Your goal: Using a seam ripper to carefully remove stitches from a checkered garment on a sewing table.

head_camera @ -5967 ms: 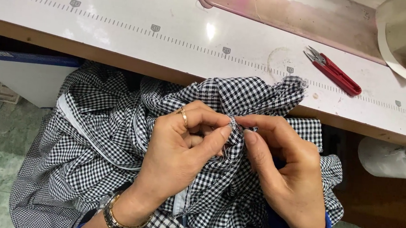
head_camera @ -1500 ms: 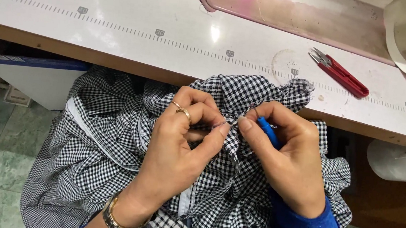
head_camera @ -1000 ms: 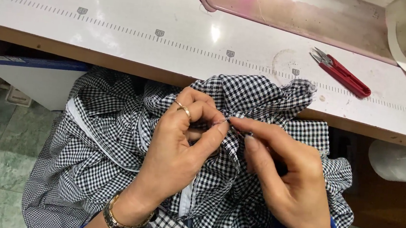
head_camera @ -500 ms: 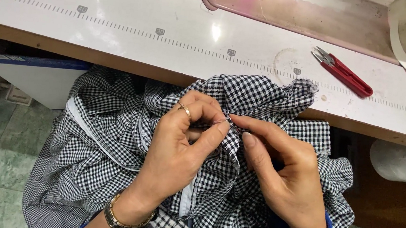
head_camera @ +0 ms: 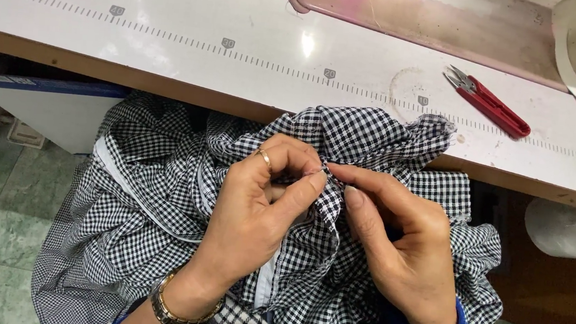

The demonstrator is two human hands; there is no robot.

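Observation:
A black-and-white checked garment (head_camera: 136, 225) lies bunched in my lap, its upper fold resting on the table's front edge. My left hand (head_camera: 255, 215), with a ring and a metal watch, pinches a fold of the cloth between thumb and forefinger. Beside it, my right hand (head_camera: 405, 249) pinches the same fold at the spot where both sets of fingertips meet. Whether the right fingers also hold a small tool is hidden. A white strip (head_camera: 126, 189) runs along the garment's inner edge.
A white sewing table (head_camera: 175, 27) with a printed ruler line spans the top. Red thread snips (head_camera: 491, 103) lie at the right. A pink-tinted machine base plate (head_camera: 439, 19) sits at the back, a white roll (head_camera: 567, 228) under the table's right side. Green floor tiles show at the left.
My right hand's fingers shifted slightly along the fold; a blue object seen between them earlier is out of sight. The left hand kept its pinch. The cloth has barely moved.

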